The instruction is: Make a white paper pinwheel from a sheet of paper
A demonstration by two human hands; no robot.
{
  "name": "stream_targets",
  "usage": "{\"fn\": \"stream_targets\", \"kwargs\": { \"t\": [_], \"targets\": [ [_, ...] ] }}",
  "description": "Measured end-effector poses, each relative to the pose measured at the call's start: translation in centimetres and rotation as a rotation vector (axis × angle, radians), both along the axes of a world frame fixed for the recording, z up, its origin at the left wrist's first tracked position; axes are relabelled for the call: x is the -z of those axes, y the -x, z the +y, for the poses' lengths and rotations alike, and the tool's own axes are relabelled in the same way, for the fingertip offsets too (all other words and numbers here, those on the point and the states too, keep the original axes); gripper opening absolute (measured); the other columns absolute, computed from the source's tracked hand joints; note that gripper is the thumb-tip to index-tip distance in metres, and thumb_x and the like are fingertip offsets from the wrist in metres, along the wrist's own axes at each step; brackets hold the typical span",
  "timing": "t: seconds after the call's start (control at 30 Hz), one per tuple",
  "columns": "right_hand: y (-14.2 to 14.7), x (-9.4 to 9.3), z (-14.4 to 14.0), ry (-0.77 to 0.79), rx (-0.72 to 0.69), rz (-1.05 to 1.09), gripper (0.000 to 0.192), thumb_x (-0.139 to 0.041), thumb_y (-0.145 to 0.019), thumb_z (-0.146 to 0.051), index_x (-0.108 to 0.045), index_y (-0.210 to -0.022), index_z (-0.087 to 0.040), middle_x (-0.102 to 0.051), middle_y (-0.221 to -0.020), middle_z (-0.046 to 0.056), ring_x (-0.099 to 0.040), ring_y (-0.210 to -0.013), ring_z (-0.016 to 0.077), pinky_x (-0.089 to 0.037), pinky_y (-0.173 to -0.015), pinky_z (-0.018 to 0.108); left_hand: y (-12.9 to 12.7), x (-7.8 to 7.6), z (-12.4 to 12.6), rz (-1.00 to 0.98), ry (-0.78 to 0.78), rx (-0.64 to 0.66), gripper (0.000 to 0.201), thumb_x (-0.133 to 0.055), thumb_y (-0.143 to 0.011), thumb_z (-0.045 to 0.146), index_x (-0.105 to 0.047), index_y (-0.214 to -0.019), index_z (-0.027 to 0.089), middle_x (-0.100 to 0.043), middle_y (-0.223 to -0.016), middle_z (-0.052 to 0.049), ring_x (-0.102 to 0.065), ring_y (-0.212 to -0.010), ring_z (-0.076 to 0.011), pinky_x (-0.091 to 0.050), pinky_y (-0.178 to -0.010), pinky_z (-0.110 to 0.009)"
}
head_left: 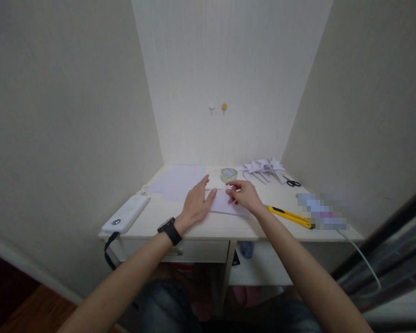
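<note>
A folded sheet of white paper (225,203) lies on the desk in front of me. My left hand (197,201), with a black watch (170,230) on the wrist, rests along the paper's left side, fingers stretched and thumb apart. At the upper right edge of the same sheet, my right hand (242,193) has thumb and fingertips pinched together on the paper. Just beyond the hands sits a roll of clear tape (229,174). A yellow utility knife (291,216) lies to the right of my right forearm.
Paper sheets (180,180) spread at the back left. Folded paper pinwheel shapes (263,167) are heaped at the back right, near black scissors (293,183). A white device (126,214) stands at the left edge. A blurred object (321,212) with a cable lies right. Walls enclose the desk (201,227).
</note>
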State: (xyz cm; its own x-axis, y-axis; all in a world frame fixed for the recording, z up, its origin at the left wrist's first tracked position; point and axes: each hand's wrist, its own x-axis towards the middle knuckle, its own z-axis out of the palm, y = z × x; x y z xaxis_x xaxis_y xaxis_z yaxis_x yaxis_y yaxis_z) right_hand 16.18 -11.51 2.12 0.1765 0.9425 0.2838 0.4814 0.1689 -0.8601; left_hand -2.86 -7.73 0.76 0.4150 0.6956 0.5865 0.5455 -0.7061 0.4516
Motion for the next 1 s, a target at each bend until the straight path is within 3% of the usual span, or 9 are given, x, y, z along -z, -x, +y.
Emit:
{"fn": "stream_targets", "kwargs": {
  "t": [0.13,0.23,0.3,0.43,0.5,0.63,0.73,0.9,1.0],
  "targets": [
    [-0.5,-1.7,-3.3,-0.295,-0.101,-0.144,0.021,-0.069,-0.080,-0.021,-0.074,-0.101,-0.019,-0.074,-0.085,0.004,-0.070,-0.069,0.0160,-0.055,-0.065,0.027,1.2,-3.2,1.9,-0.204,0.411,-0.115,0.054,-0.049,-0.094,0.046,-0.053,-0.134,0.011,-0.063,-0.129,-0.019,-0.060,-0.116,-0.0290,-0.043,-0.100,-0.042],
    [-0.6,-1.8,-5.7,-0.469,-0.245,-0.285,0.003,-0.069,-0.081,-0.019,-0.072,-0.079,-0.020,-0.072,-0.081,0.004,-0.067,-0.075,0.0170,-0.054,-0.069,0.029,1.6,-4.0,2.2,-0.276,0.746,0.096,0.062,-0.056,-0.085,0.064,-0.063,-0.122,0.016,-0.063,-0.129,-0.018,-0.063,-0.110,-0.0300,-0.049,-0.089,-0.039],
    [-0.9,-1.0,-6.7,-0.531,-0.303,-0.335,0.010,-0.066,-0.083,-0.014,-0.070,-0.077,-0.021,-0.072,-0.081,0.004,-0.067,-0.078,0.0169,-0.053,-0.075,0.030,1.6,-3.7,1.9,-0.284,0.895,0.183,0.070,-0.064,-0.076,0.070,-0.064,-0.121,0.016,-0.064,-0.128,-0.019,-0.063,-0.108,-0.0304,-0.050,-0.084,-0.038],
    [-2.2,1.8,-7.4,-0.561,-0.284,-0.337,0.014,-0.065,-0.080,-0.009,-0.070,-0.080,-0.022,-0.074,-0.091,0.005,-0.069,-0.085,0.0181,-0.054,-0.080,0.032,1.2,-2.0,1.6,-0.441,0.862,0.075,0.087,-0.090,-0.056,0.046,-0.056,-0.130,0.015,-0.053,-0.140,-0.022,-0.061,-0.111,-0.0291,-0.051,-0.081,-0.033],
    [-3.1,3.1,-7.4,-0.544,-0.264,-0.314,0.015,-0.066,-0.078,-0.008,-0.070,-0.078,-0.022,-0.075,-0.092,0.005,-0.070,-0.086,0.0189,-0.054,-0.081,0.033,1.1,-1.2,1.8,-0.552,0.901,0.105,0.089,-0.093,-0.051,0.033,-0.055,-0.129,0.014,-0.056,-0.136,-0.022,-0.064,-0.104,-0.0260,-0.052,-0.080,-0.033],
    [-4.6,5.0,-6.9,-0.482,-0.173,-0.256,0.013,-0.066,-0.075,-0.011,-0.072,-0.077,-0.023,-0.075,-0.095,0.005,-0.070,-0.090,0.0208,-0.053,-0.086,0.037,1.5,-0.3,2.2,-0.619,0.998,0.218,0.061,-0.093,-0.048,0.021,-0.068,-0.101,0.010,-0.070,-0.105,-0.015,-0.066,-0.084,-0.0192,-0.053,-0.079,-0.032],
    [-5.5,6.3,-6.3,-0.423,-0.032,-0.179,0.005,-0.069,-0.075,-0.024,-0.074,-0.074,-0.024,-0.074,-0.100,0.008,-0.069,-0.094,0.0234,-0.053,-0.089,0.041,2.0,0.0,2.0,-0.634,1.024,0.303,0.049,-0.091,-0.051,0.020,-0.069,-0.093,0.009,-0.071,-0.096,-0.012,-0.066,-0.080,-0.0171,-0.054,-0.080,-0.032],
    [-6.1,7.8,-5.5,-0.226,0.181,0.128,0.024,-0.078,-0.063,-0.043,-0.073,-0.066,-0.020,-0.076,-0.099,0.014,-0.070,-0.094,0.0294,-0.053,-0.088,0.045,2.4,0.5,1.4,-0.569,1.000,0.395,0.049,-0.081,-0.064,0.018,-0.065,-0.110,0.017,-0.067,-0.077,-0.001,-0.065,-0.069,-0.0130,-0.052,-0.066,-0.025],
    [-6.1,7.9,-5.4,-0.099,0.195,0.275,0.031,-0.083,-0.055,-0.045,-0.073,-0.066,-0.017,-0.077,-0.096,0.015,-0.071,-0.095,0.0307,-0.054,-0.087,0.044,2.4,0.7,1.3,-0.494,1.048,0.433,0.025,-0.075,-0.071,0.024,-0.071,-0.092,0.012,-0.070,-0.083,-0.008,-0.066,-0.073,-0.0149,-0.051,-0.067,-0.026]
  ]
}}
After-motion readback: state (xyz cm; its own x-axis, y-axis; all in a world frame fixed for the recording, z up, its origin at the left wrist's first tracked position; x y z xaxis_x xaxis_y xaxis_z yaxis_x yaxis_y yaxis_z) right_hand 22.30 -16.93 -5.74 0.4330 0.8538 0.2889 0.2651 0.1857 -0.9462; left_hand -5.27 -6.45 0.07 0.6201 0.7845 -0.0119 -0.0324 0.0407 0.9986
